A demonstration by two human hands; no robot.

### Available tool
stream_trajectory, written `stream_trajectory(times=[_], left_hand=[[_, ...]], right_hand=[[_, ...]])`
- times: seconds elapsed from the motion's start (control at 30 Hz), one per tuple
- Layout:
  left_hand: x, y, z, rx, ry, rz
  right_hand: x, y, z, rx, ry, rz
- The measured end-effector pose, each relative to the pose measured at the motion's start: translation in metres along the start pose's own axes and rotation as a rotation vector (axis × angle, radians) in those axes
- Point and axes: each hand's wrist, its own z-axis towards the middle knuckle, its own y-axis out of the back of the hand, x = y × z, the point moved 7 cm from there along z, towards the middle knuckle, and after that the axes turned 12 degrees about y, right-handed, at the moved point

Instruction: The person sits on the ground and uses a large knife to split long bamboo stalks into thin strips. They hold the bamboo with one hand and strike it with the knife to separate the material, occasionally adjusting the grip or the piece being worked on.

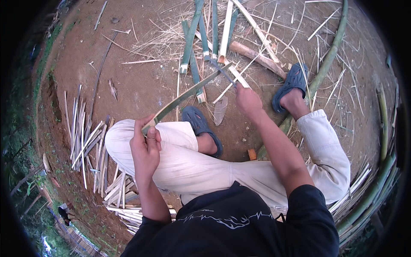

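Observation:
My left hand [147, 145] is closed round the near end of a long green bamboo strip [187, 93], above my left knee. The strip slants up and away to the right. My right hand [249, 102] grips a knife, its handle hidden inside the fist. The thin grey blade [226, 74] points up and left and crosses the strip near its far end; whether the edge bites into it I cannot tell. Just beyond lie several split green bamboo pieces [191, 40] with pale cut ends.
A short brown log [258, 59] lies by my right sandal [292, 85]. A long green bamboo pole [332, 53] runs along the right. Thin shavings [158, 36] litter the dirt. Bundles of pale strips [92, 143] lie at my left, with more poles [372, 197] at the right edge.

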Motion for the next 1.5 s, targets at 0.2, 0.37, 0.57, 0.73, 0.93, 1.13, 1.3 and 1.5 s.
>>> stream_trajectory(times=[0.2,0.37,0.57,0.73,0.93,1.13,1.3,1.5], left_hand=[[0.008,0.001,0.005,-0.014,0.063,-0.095],[0.001,0.0,0.005,-0.015,0.009,-0.078],[0.001,0.0,0.007,-0.008,0.028,-0.056],[0.001,-0.003,0.005,0.057,0.101,-0.177],[-0.011,-0.021,0.0,0.245,0.106,-0.585],[-0.029,-0.022,-0.008,0.403,-0.021,-0.678],[-0.022,-0.003,-0.002,0.267,-0.191,-0.37],[-0.028,-0.001,-0.006,0.141,-0.189,-0.349]], right_hand=[[0.001,0.011,-0.012,-0.014,0.067,-0.002],[-0.049,0.012,0.001,0.041,-0.048,-0.022],[-0.053,0.006,-0.007,0.077,-0.079,-0.058],[-0.076,-0.006,-0.01,-0.038,-0.176,0.042],[-0.016,-0.029,-0.042,-0.083,-0.126,0.3],[0.047,-0.004,-0.058,-0.176,0.0,0.45],[0.1,0.028,-0.086,-0.12,0.078,0.527],[0.161,0.055,-0.125,-0.191,0.372,0.563]])
